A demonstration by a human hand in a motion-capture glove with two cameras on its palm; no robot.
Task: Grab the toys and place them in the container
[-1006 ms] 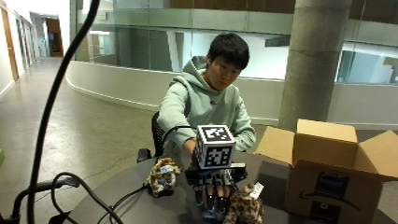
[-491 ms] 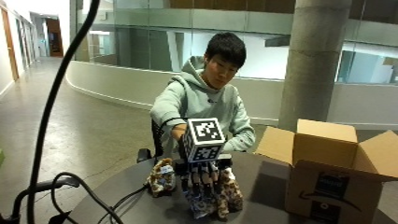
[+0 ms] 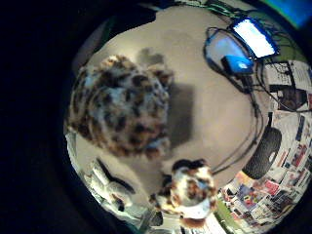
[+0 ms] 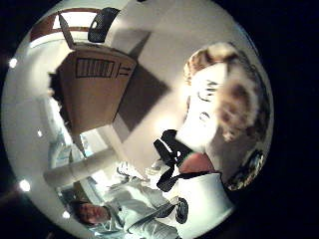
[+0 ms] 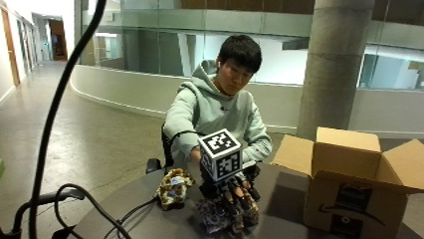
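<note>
A: What are the hands doing?
B: In the outside view the gloved right hand (image 5: 235, 191) sits low in the middle of the frame, fingers curled down around a spotted plush toy (image 5: 225, 214). It grips the toy from above. The person's other hand is hidden behind the glove, so I cannot tell its state.

A: Is the toy on the tabletop?
B: Whether it touches the dark round tabletop (image 5: 112, 209) or hangs just above it, I cannot tell. In the little finger side palm view the toy (image 3: 122, 107) fills the left middle of the picture with its shadow on the surface beside it. In the thumb side palm view its pale face and brown spotted fur (image 4: 224, 99) crowd the right side, next to the hand's black straps.

A: Any other toys?
B: A second spotted plush (image 5: 173, 186) stands on the tabletop just left of the hand, near it but apart. The little finger side palm view shows it (image 3: 187, 192) low in the frame, beyond the held toy.

A: And the container?
B: An open cardboard box (image 5: 351, 184) stands at the right of the outside view, flaps up, well apart from the hand. The thumb side palm view has it (image 4: 94, 89) in the upper left.

A: What else is around?
B: Black cables (image 5: 142, 211) run across the tabletop at lower left. The little finger side palm view shows a lit laptop screen (image 3: 253, 36) upper right and papers (image 3: 287, 141) along the right edge.
</note>
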